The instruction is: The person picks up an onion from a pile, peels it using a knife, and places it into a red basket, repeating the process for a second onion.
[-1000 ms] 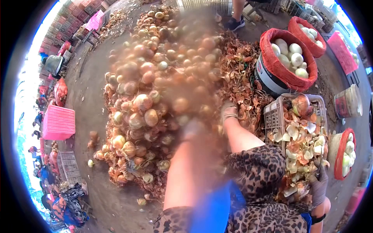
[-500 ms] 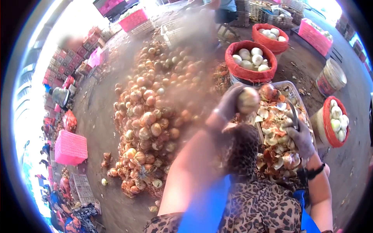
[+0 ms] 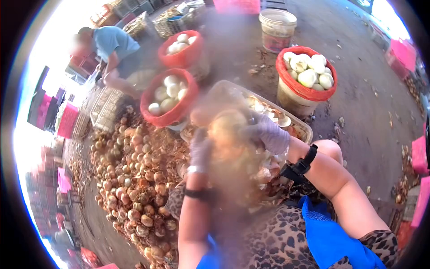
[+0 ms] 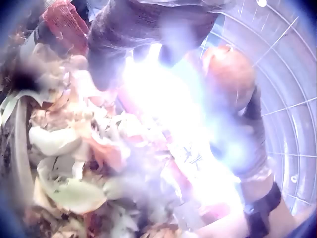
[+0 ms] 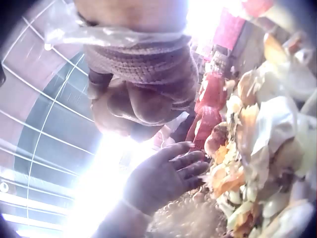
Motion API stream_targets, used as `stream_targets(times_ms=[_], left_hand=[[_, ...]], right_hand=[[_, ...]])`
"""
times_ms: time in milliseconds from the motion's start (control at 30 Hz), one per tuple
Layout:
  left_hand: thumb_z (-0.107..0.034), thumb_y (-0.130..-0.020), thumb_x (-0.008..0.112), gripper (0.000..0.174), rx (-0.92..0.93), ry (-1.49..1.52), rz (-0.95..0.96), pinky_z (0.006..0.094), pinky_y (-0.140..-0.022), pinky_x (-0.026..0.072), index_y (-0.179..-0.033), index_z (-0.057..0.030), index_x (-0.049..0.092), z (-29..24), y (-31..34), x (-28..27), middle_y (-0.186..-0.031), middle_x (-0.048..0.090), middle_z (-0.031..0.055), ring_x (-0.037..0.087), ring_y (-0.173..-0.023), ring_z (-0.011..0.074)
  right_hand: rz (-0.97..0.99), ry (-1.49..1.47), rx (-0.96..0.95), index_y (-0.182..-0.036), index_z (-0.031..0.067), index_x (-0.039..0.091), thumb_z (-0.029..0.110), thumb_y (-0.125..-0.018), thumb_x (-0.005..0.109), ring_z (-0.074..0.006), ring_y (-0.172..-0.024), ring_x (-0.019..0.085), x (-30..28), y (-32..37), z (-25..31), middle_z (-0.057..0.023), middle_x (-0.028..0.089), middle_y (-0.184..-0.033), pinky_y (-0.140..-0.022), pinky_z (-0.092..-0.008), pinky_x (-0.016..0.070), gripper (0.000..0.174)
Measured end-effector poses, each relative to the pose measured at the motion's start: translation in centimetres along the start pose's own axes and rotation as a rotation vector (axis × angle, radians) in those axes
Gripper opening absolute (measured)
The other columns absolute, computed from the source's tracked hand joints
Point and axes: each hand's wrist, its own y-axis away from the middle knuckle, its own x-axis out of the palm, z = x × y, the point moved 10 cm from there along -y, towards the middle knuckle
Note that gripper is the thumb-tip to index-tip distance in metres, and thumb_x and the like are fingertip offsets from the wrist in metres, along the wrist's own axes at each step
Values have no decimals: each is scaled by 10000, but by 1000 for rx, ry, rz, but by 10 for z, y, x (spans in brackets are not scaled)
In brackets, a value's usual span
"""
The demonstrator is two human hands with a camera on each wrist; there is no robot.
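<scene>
Above the crate of onion skins, my gloved right hand [image 3: 271, 134] grips an onion [image 4: 230, 74], its fingers curled in the right wrist view. A blurred smear on the lens covers much of the onion in the head view. My gloved left hand [image 3: 200, 152] is on the other side of the onion. In the right wrist view that left hand [image 5: 163, 173] shows its fingers spread and straight. No knife shows in these views now. Dry skins and pale onion layers [image 4: 69, 188] fill the crate [image 3: 307, 130] under both hands.
A large heap of unpeeled onions [image 3: 139, 193] lies on the floor at left. Red-lined buckets of peeled onions [image 3: 307, 74] stand beyond and right of the crate. Farther back are a white bucket [image 3: 277, 29] and a bending person [image 3: 112, 47].
The head view has swung right. The onion was in my left hand and a curved knife in my right half a second ago; both hands have come together over the crate.
</scene>
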Motion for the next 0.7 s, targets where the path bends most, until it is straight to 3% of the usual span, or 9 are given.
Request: stream_targets(times_ms=[133,200,267,333,367,467,567,600,700], left_hand=[[-119,-810,614,367,-20,142,-3,302,-729,532,-1157,-15,555,-85,28,13,-1056,602,85,603,-887,171],[-95,-806,602,430,-17,197,93,312,-778,533,-1219,-6,519,-93,36,35,-1116,575,111,598,-946,187],[-92,-774,635,657,155,80,165,321,-859,511,-1362,-17,351,-81,36,50,-1180,524,130,567,-1021,212],[-147,-728,709,830,192,-30,175,333,-857,513,-1410,-47,246,-90,30,50,-1161,516,123,551,-1032,228],[-275,-720,733,810,48,165,40,340,-845,519,-1376,-53,312,-95,38,40,-1148,517,122,553,-1027,235],[-485,-703,678,785,-46,395,204,378,-777,524,-1286,-33,411,-78,26,25,-1136,530,151,574,-1001,279],[-490,-688,685,812,-130,643,275,397,-759,517,-1271,2,408,-76,38,27,-1156,528,162,571,-1018,294],[-489,-689,683,829,-110,553,264,417,-813,499,-1282,15,396,-73,38,24,-1194,508,172,549,-1059,306],[-466,-701,679,840,-33,289,202,456,-923,447,-1312,22,372,-74,41,23,-1264,468,184,494,-1147,325]], right_hand=[[-97,282,-154,-1300,45,467,86,-742,697,-200,-1005,577,-19,-23,-16,-117,550,-1186,-859,-305,489,605],[-274,762,-383,-1281,67,493,100,-751,689,-211,-951,606,-17,-20,-2,-119,591,-1136,-813,-313,502,567],[-286,973,-455,-1257,85,521,113,-760,681,-218,-884,630,-1,-20,-3,-118,627,-1061,-762,-318,512,522],[-148,911,-379,-1227,102,550,124,-771,673,-221,-801,649,13,-21,-5,-114,659,-961,-706,-321,519,472],[-159,811,-399,-1187,97,571,128,-779,667,-215,-763,649,9,-20,-9,-103,664,-916,-684,-321,519,420],[-236,733,-378,-1026,45,649,147,-853,645,-84,-702,589,-1,-17,-8,-68,647,-785,-640,-243,480,202],[-111,905,-363,-972,34,647,140,-856,635,-106,-668,607,21,-13,-17,-95,653,-747,-617,-267,485,157],[-70,939,-356,-928,30,634,133,-851,627,-203,-642,637,26,-12,-26,-146,650,-738,-606,-315,493,129],[-27,1006,-486,-821,39,620,235,-824,634,-331,-574,600,38,-3,-26,-166,598,-645,-531,-420,469,196]])
